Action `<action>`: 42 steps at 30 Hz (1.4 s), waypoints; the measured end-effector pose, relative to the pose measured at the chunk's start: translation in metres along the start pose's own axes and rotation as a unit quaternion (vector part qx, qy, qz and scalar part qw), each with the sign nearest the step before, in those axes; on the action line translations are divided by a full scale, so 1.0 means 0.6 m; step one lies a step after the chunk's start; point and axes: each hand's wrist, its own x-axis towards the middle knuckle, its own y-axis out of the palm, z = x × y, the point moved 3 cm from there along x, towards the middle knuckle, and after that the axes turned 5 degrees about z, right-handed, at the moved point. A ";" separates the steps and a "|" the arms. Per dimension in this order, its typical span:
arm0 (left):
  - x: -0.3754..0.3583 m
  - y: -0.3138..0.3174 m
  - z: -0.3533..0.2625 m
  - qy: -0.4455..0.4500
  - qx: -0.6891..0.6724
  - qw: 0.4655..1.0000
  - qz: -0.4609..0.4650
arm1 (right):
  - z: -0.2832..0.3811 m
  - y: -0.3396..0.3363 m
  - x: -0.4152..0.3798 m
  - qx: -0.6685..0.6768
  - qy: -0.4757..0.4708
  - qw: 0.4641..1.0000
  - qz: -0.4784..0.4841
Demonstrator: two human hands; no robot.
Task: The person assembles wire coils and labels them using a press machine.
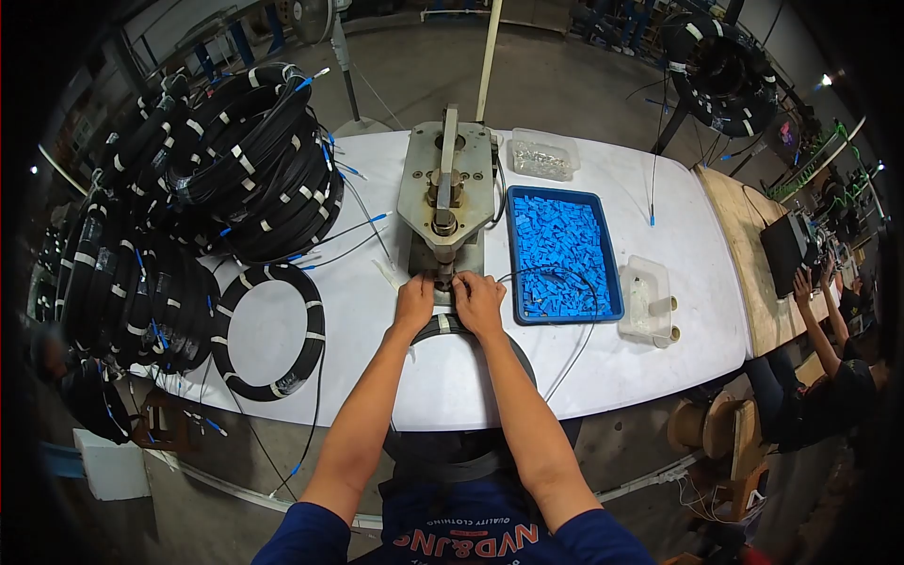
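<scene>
My left hand and my right hand meet at the foot of a metal hand press, one on each side of its ram. The fingers of both are bent in a pinch. A thin black cable comes out by my right hand and loops over the blue tray; the cable's end is hidden under the press. Whatever my left fingertips grip is too small and covered to name. Below my wrists, a coil of black cable lies at the table edge, partly behind my forearms.
A blue tray full of small blue plastic pieces stands right of the press. Clear plastic boxes sit behind and right of it. Left are a single cable coil and tall coil stacks. Another person works at far right.
</scene>
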 end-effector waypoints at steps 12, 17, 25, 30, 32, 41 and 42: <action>-0.003 -0.003 -0.009 -0.022 -0.003 1.000 -0.004 | 0.005 -0.002 0.001 0.006 -0.001 1.000 0.004; 0.000 -0.001 -0.003 -0.006 -0.007 1.000 -0.002 | 0.000 0.003 0.001 0.006 0.002 1.000 -0.003; 0.002 0.002 -0.005 0.028 -0.017 0.999 -0.003 | 0.001 0.002 0.005 -0.008 0.015 1.000 0.024; 0.002 0.000 -0.010 0.025 -0.006 1.000 -0.004 | 0.004 0.001 0.005 -0.009 0.026 0.999 0.035; 0.003 0.001 -0.008 0.026 -0.005 1.000 -0.008 | 0.004 0.002 0.007 -0.009 0.035 0.999 0.041; 0.004 0.001 -0.003 0.017 0.010 1.000 -0.011 | -0.010 0.014 0.005 0.016 0.016 1.000 -0.001; 0.005 0.002 -0.001 0.019 0.013 1.000 -0.012 | -0.009 0.011 0.007 0.016 0.016 1.000 -0.001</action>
